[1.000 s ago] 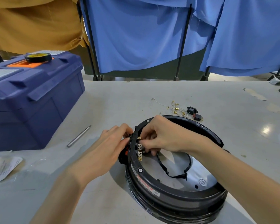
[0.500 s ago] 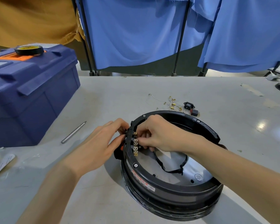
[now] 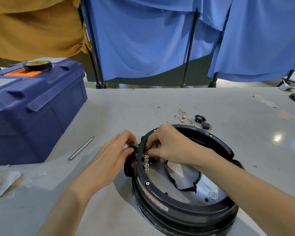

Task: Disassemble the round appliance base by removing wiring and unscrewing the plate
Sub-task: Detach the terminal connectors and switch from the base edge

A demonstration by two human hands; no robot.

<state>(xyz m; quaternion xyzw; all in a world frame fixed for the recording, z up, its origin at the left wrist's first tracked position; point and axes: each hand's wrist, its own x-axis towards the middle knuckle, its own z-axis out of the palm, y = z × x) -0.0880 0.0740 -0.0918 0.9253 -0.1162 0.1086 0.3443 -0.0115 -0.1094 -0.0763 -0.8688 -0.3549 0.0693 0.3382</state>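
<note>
**Both hands hold at the base's left rim**

Little has moved since the earlier frame. The left hand (image 3: 112, 154) has drawn its thumb and forefinger tighter on a small black part (image 3: 134, 144) outside the rim.

At the far left edge lies a paper packet (image 3: 2, 183), with a blue toolbox (image 3: 32, 116) above it carrying a tape roll (image 3: 37, 65). A metal rod (image 3: 81, 148) lies on open table (image 3: 160, 103) between the toolbox and the left hand.

The round appliance base (image 3: 186, 212) sits lower centre, near the table's front edge. Brass terminals (image 3: 146, 164) line its inner rim. The right hand (image 3: 170, 143) reaches inside, fingers curled and pinching at the rim just above them. What it grips is hidden. A black wire loop (image 3: 180, 189) lies on the metal plate (image 3: 211, 193).

Behind the base lie loose wires (image 3: 182, 116) and a black socket (image 3: 200, 118). The table to the right lies bare.
</note>
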